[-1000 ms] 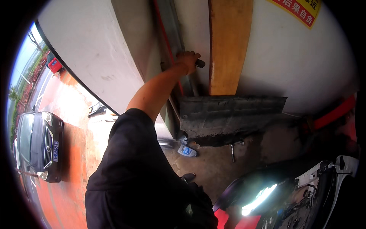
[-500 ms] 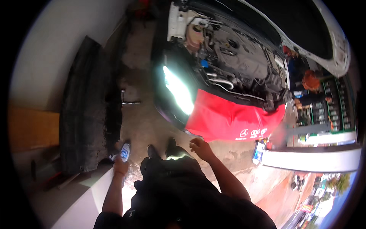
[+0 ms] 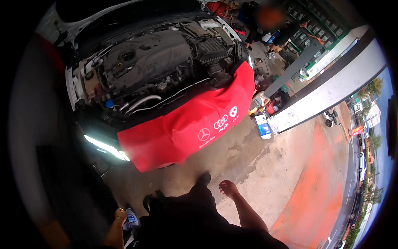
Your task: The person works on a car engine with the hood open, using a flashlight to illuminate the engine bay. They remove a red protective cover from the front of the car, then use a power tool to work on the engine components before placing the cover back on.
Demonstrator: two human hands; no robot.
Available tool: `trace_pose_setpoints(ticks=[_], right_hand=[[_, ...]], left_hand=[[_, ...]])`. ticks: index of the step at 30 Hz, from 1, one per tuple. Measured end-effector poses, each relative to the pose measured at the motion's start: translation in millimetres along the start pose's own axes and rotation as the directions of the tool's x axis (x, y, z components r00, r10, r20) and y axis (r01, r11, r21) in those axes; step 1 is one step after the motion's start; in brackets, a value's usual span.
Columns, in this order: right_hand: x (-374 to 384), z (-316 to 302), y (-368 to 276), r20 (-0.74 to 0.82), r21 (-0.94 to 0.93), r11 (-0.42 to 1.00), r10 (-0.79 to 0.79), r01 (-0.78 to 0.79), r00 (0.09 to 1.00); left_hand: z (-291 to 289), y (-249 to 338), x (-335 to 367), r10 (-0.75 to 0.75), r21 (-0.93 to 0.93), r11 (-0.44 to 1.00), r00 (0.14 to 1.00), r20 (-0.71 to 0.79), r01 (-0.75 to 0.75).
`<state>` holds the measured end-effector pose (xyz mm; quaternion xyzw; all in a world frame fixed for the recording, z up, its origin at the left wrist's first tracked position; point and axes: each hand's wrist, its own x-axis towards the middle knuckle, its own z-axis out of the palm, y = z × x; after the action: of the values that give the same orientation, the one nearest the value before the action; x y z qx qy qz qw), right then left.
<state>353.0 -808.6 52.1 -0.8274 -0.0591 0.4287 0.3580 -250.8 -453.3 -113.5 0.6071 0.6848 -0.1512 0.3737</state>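
Observation:
My right hand (image 3: 229,189) hangs in front of me over the concrete floor (image 3: 265,166), holding nothing, its fingers loosely apart. My left hand (image 3: 120,214) hangs low at my left side with its fingers curled out of sight. Right beside it is a small blue and white bottle (image 3: 132,218); I cannot tell whether the hand touches it. My shoes (image 3: 203,179) point toward a car with its bonnet up. A red cloth cover (image 3: 186,124) is draped over the car's front edge, below the exposed engine (image 3: 153,62).
A lit headlight (image 3: 105,147) glows at the car's near corner. Boxes and cans (image 3: 263,122) stand by a white low wall (image 3: 327,97). Another person (image 3: 269,20) works at the far side. A street with parked cars (image 3: 360,157) runs along the right.
I have turned away from the wall and wooden plank toward the car. My arm that reached up to the wall has come down, and both hands now hang low.

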Motion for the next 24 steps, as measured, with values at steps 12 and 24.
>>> trace_pose_setpoints(ticks=[12,24], right_hand=[[112.6,-320.2,-52.9,-0.286,0.43,0.866,-0.138,0.256,0.948],[318.5,-581.4,-162.2,-0.278,0.175,0.914,-0.312,0.367,0.908]], left_hand=[[97.9,643.7,-123.6,0.675,0.048,0.729,0.729,0.114,-0.683],[272.5,1098.6,-165.4,0.835,-0.239,0.54,0.476,0.276,-0.807]])
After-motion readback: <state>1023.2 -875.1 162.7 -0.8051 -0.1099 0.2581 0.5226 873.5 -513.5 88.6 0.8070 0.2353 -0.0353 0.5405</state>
